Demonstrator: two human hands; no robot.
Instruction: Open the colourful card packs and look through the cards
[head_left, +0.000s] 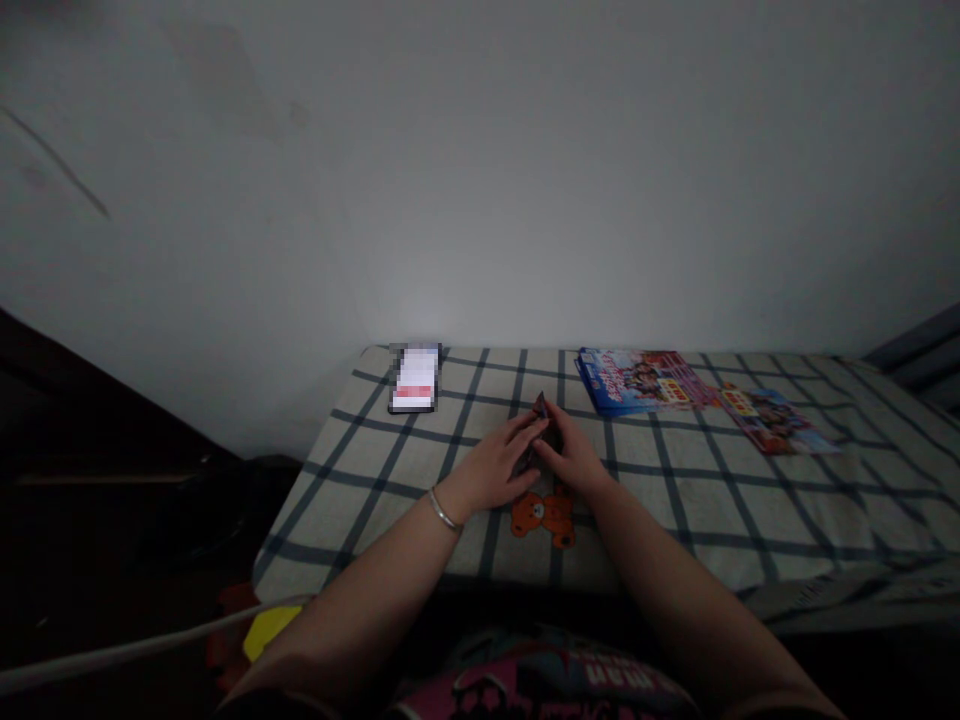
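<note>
My left hand [499, 468] and right hand [576, 455] are together, clamped on a small dark piece [541, 404], mostly hidden; my shirt [540, 682] reads "MAN"; the phone screen [418, 376] is blurred.

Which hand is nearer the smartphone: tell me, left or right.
Left. The left hand is to the right of the smartphone and closer to the wearer's body; the right hand is farther right, past the left one.

Wall [480, 200] blocks behind phone [420, 378]; passable cloth [501, 376] strip right of it, magazines [641, 378] block farther right; left hand [496, 465] obstructs front-right.
</note>
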